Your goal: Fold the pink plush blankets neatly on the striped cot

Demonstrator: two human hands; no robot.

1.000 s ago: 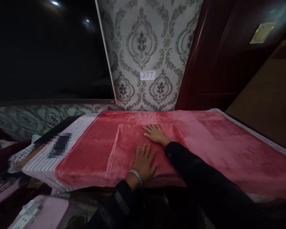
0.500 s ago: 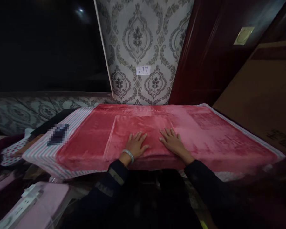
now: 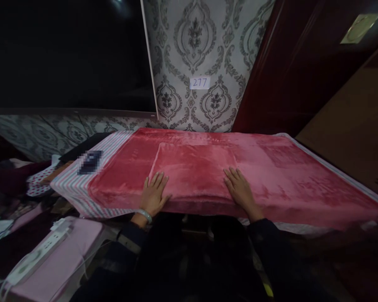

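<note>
First, at far left, a white power strip rests on a pink surface. Next, a dark, pixelated item lies on the striped border of the pink blanket. The left hand, palm down, fingers slightly spread, rests at the near left corner of the folded red cloth. This cloth lies flat on the blanket, between and beyond the hands; its long axis appears to run left to right. The right hand, equally flat and grasping nothing, covers its right edge; neither is clearly nearer.
</note>
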